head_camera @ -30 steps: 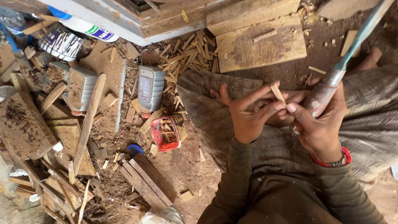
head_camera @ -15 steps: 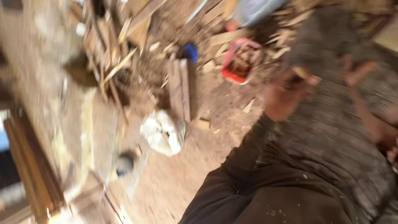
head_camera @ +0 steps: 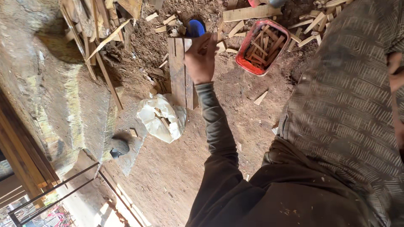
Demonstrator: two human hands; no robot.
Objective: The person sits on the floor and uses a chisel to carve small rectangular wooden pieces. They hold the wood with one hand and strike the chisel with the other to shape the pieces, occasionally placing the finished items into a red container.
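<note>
Head view: left hand (head_camera: pixel 201 56) closed on flat rough planks (head_camera: pixel 182 71); right hand's grip hidden.

left hand (head_camera: pixel 201 59) now reaching to planks (head_camera: pixel 182 71)

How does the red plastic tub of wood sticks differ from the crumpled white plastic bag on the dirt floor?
The red plastic tub is rigid and round-rimmed, while the crumpled white plastic bag is soft and shapeless. The tub is packed with cut wood sticks; the bag shows only a few wood bits on it. The tub lies beyond the left hand, the bag nearer. Both rest on the dirt floor.
</note>
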